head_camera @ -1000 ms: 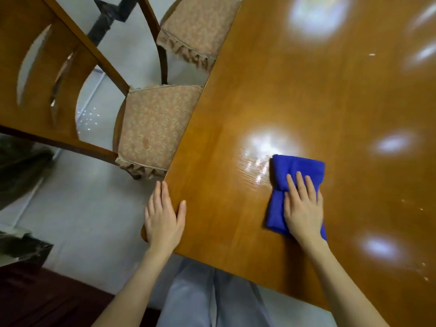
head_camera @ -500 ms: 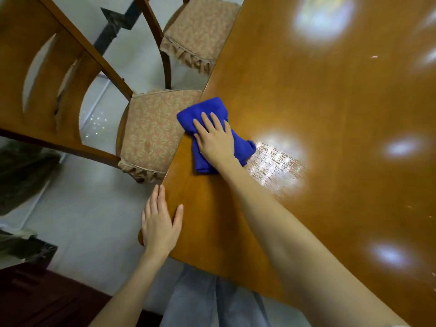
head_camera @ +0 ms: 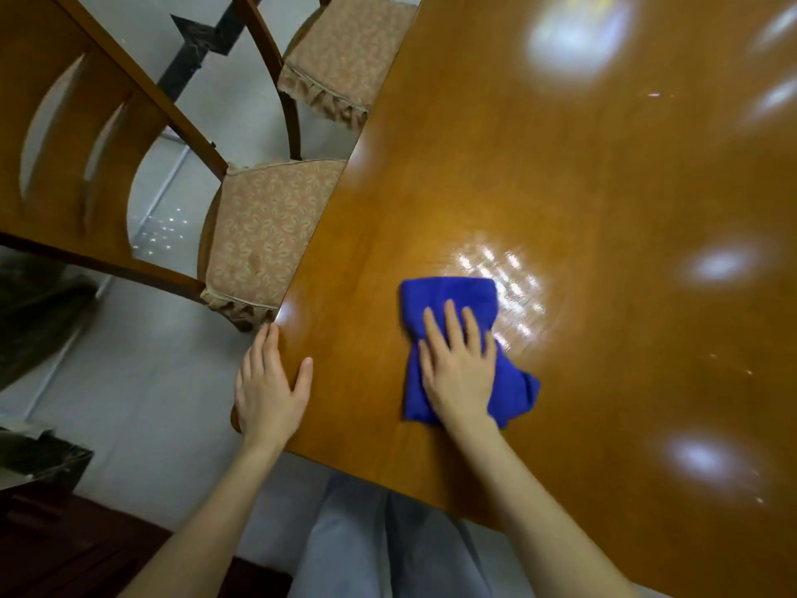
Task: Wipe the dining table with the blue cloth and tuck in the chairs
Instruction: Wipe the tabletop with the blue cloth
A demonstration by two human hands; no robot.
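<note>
A glossy brown dining table [head_camera: 582,187] fills the right of the head view. On it lies the folded blue cloth [head_camera: 448,299], near the front left corner. My right hand [head_camera: 459,369] presses flat on the cloth with straight fingers. My left hand [head_camera: 269,381] rests flat on the table's corner, fingers straight, holding nothing. A wooden chair with a patterned seat cushion [head_camera: 258,235] stands at the table's left edge, its seat partly under the top. A second chair [head_camera: 345,58] of the same kind stands farther along that edge.
Pale tiled floor [head_camera: 129,381] lies left of the table. A dark low piece of furniture [head_camera: 39,463] sits at the lower left. My legs in light trousers [head_camera: 379,550] stand against the table's near edge. A wet streak shines beside the cloth.
My right hand has swept the cloth from the left edge near the chair back toward me and to the right. My left hand stays on the corner.
</note>
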